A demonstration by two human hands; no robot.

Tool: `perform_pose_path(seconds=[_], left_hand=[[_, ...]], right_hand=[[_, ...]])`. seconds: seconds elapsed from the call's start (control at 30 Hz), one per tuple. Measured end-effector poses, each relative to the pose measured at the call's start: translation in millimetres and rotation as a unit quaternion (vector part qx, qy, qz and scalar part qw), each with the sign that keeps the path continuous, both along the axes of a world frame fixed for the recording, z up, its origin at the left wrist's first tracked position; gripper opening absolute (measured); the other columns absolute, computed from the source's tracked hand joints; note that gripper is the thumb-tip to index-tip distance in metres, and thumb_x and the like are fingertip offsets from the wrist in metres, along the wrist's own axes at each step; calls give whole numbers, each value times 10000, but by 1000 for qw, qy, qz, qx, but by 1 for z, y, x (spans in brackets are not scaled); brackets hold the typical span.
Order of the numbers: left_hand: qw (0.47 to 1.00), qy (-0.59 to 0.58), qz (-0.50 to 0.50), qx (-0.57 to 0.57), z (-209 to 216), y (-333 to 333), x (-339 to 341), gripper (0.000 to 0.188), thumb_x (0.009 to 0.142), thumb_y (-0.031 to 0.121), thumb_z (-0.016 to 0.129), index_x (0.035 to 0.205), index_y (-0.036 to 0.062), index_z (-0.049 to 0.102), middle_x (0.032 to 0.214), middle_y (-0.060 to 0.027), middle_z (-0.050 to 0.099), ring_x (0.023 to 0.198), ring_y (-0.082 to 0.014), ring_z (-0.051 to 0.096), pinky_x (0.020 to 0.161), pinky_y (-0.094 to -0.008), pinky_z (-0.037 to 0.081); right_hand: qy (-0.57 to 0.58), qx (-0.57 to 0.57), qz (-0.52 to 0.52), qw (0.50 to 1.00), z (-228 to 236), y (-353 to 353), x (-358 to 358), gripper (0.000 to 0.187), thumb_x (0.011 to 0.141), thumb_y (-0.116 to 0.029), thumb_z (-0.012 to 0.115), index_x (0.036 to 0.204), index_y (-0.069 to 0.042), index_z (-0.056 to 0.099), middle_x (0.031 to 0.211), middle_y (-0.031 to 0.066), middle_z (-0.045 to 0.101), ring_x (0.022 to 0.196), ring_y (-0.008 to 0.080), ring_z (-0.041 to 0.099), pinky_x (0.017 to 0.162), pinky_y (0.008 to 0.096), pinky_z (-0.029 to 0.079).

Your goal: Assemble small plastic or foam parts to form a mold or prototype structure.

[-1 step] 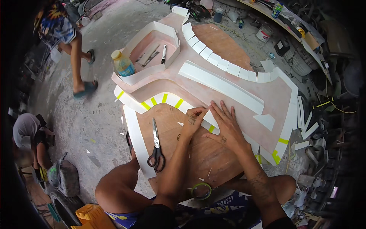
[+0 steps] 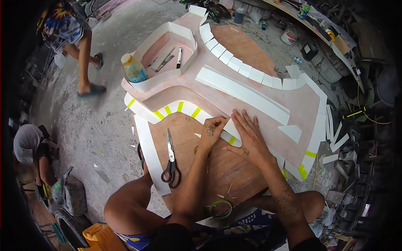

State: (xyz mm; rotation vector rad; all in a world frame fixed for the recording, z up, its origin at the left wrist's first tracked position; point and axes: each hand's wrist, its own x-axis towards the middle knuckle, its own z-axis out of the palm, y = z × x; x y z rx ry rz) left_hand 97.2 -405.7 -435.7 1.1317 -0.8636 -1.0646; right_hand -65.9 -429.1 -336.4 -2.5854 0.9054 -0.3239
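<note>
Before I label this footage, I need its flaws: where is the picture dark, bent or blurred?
Head view: black corners; the workbench edge curves near the rim; the walking person's front sandal is smeared, while the scissors, left hand and right hand look reasonably clear.

White strip point(image 2: 188, 108), yellow-taped, along curved edge of pinkish panel point(image 2: 303, 111)

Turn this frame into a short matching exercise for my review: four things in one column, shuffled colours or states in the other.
Column one:
1. Scissors
2. Right hand
3. Plastic bottle
4. Roll of tape

Column two:
A. Yellow-green ring
B. Dark handles, metal blades
C. Palm down, thumb out to the side
D. Yellowish cap, blue label

Pairs: 1-B, 2-C, 3-D, 4-A
</note>
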Motion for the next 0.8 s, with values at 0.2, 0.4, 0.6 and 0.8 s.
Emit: perform_pose_path(seconds=[0.2, 0.4, 0.6, 0.8], left_hand=[[999, 46, -11, 13, -1, -1, -4, 248, 974, 145, 638, 815, -36, 697, 684, 39, 621, 627, -10, 488, 552, -204, 379], [996, 68, -26, 45, 3, -1, -5, 226, 974, 138, 638, 839, -30, 706, 676, 36, 616, 630, -9, 497, 556, -204, 380], [998, 58, -27, 20, -5, 0, -3, 189, 970, 122, 634, 883, -32, 702, 697, 26, 627, 637, -13, 496, 565, -208, 388], [997, 60, -41, 19, 1, 1, -2, 176, 953, 107, 638, 874, -39, 697, 728, -17, 663, 669, -65, 609, 602, -215, 454]], right_hand=[[70, -1, 26, 997, 14, -5, -1, 1011, 725, -371, 816, 1510, 12, 306, 1599, 153, 279, 1481, 377, 237, 1184, 584, 209], [87, -22, 30, 996, 14, -8, -2, 1023, 684, -340, 847, 1512, -23, 335, 1591, 132, 311, 1463, 378, 283, 1172, 575, 248], [54, 55, 25, 997, 25, -15, -2, 984, 703, -306, 858, 1505, -33, 357, 1585, 130, 327, 1470, 333, 290, 1187, 547, 246], [66, 72, 44, 994, 28, -19, -10, 970, 719, -303, 852, 1507, -34, 354, 1586, 134, 324, 1481, 316, 273, 1200, 518, 234]])
